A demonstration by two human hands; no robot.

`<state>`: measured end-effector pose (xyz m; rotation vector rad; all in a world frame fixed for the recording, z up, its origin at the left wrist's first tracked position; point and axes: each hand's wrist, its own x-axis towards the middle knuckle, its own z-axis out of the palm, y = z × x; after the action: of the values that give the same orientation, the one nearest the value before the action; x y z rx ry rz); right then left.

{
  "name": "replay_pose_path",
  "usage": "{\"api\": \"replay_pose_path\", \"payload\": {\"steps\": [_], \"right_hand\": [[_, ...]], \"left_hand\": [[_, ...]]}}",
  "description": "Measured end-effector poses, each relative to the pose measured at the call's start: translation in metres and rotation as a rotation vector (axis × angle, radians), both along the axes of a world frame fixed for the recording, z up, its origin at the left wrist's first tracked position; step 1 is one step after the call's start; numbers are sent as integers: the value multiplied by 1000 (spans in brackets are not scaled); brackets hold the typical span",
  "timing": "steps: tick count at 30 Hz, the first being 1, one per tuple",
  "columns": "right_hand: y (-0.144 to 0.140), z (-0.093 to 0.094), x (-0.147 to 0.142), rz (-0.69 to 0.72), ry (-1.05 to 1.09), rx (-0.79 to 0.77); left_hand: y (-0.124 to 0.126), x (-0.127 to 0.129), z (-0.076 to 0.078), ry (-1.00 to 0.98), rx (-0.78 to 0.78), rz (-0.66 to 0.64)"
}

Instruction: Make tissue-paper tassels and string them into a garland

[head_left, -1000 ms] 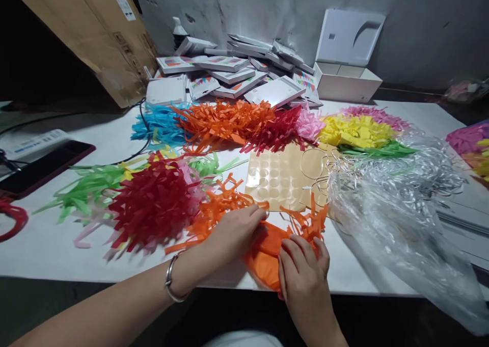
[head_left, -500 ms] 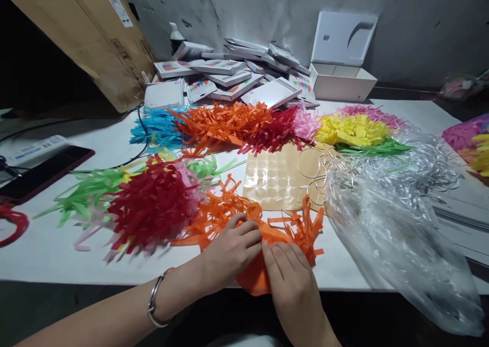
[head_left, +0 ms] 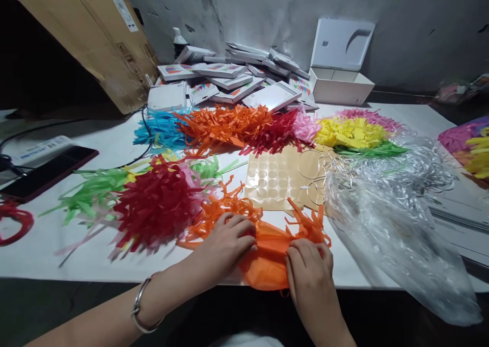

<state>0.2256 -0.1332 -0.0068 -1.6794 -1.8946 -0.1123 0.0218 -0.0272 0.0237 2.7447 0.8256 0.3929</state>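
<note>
Orange paper (head_left: 267,268) at table edge (head_left: 355,284)

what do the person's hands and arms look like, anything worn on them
Both the left hand and the right hand are ungloved, and no sleeve shows on either arm. A slim, shiny silver-coloured bracelet circles the left wrist; none shows on the right.

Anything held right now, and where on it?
Orange fringed tissue paper, by its plain middle section: left hand at that section's left side, right hand at its right.
</note>
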Motion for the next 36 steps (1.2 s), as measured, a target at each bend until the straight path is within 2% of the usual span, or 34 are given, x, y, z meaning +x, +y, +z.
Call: {"api": "replay_pose_path", "payload": {"steps": [3,7,12,14,16,19,22,26,28,31,36], "right_hand": [[3,-1,1,-128,24,-40],[12,2,3,-195,-78,-111],[22,8,4,-292,-199,-100],[21,10,2,-242,-176,-21],[18,10,-1,-79,-146,40],[18,7,-5,117,-158,34],[21,4,-7,129,-164,49],[22,6,-7,114,-8,72],[22,9,-9,119,48,68],[21,10,-14,131,-8,62],[19,4,-7,175,-27,68]], "left_hand": [[2,5,1,27,-55,89],[5,17,5,155,-42,223],[8,29,6,287,43,273],[8,31,4,294,59,265],[9,31,2,296,65,256],[10,28,2,288,64,243],[8,23,8,194,71,203],[2,17,12,11,168,26],[-2,17,9,-40,215,-35],[-5,20,1,-70,229,-58],[-3,17,-8,-30,205,-90]]}}
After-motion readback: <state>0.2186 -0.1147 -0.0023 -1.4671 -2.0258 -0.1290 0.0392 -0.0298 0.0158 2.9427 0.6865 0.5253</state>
